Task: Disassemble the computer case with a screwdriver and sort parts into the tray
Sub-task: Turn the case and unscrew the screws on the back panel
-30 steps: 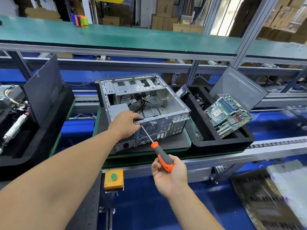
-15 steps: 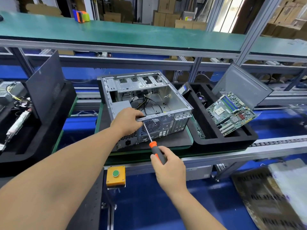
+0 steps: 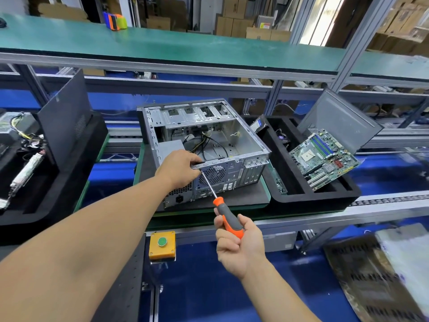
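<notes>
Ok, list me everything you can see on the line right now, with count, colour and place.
computer case: one, silver, open, centre on a black mat
screwdriver: one, orange and grey handle, tip at the case's rear panel
parts tray: one, black foam, right of the case
motherboard: one, green, tilted in the parts tray
side panel: one, grey, leaning at the tray's far end
second tray: one, black, at left, holding a dark panel and cabled parts
push button box: one, yellow with green button, on the near rail
upper shelf: one, green
cardboard boxes: several, brown, behind the shelf
left hand: grips the case's rear top edge
right hand: holds the screwdriver handle
</notes>
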